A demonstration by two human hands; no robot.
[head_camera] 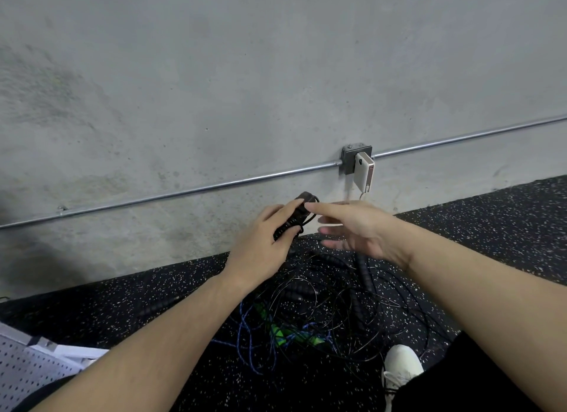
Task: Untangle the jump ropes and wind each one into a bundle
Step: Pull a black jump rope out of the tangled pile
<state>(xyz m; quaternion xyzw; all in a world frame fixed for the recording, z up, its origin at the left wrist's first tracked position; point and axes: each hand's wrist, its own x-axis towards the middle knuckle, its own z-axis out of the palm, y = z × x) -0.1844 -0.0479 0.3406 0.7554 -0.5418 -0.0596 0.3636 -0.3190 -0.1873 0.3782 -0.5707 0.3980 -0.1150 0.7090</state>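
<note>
My left hand (264,242) grips the black handles of a jump rope (299,215), held up in front of the wall with thin black cord looped around them. My right hand (352,227) is beside them with its fingers stretched out, the forefinger tip touching the top of the handles. Below on the floor lies a tangle of thin black cords (352,313), a blue rope (245,335) and a green-patterned rope (279,331). A black beaded rope (365,273) runs through the pile.
Speckled black rubber floor (491,227) meets a concrete wall (276,73) carrying a metal conduit (184,193) and an outlet box with a white charger (363,172). My white shoe (402,365) is at lower right. A white perforated panel (27,368) sits at lower left.
</note>
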